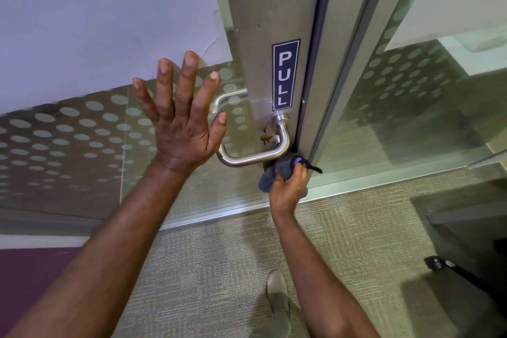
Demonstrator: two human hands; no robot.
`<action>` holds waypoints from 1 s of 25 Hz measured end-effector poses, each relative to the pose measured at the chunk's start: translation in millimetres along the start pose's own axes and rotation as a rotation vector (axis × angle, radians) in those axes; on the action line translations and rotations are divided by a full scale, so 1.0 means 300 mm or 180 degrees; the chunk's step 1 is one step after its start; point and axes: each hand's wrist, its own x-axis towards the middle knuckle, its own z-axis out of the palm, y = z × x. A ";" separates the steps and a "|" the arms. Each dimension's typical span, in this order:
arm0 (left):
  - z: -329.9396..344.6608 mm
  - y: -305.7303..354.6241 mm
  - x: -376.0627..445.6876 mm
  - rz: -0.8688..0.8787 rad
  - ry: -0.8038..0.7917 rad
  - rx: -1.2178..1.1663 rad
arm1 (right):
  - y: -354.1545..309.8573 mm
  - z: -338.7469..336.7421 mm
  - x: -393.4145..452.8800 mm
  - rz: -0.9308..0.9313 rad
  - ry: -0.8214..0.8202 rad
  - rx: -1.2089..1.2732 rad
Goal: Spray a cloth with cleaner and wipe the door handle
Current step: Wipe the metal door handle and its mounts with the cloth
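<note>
A brushed-metal lever door handle (255,158) sticks out from the steel door stile (263,22), below a blue PULL sign (285,74). Brown stains (265,136) mark the stile beside the handle's mount. My right hand (288,186) grips a bunched grey cloth (277,171) with a purple tab, pressed against the handle's lower right bend. My left hand (181,115) is spread flat, fingers straight, against the dotted glass panel (82,132) left of the handle. No spray bottle is in view.
A second handle (227,97) shows through the glass on the far side. A glass partition (411,90) stands to the right of the door frame. Beige carpet (219,269) covers the floor, with my shoe (277,293) below and a dark chair base (444,266) at the right.
</note>
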 end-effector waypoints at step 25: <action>-0.021 0.018 0.013 -0.0068 -0.0092 -0.0032 | -0.169 -0.107 -0.020 0.0043 -0.0058 0.0425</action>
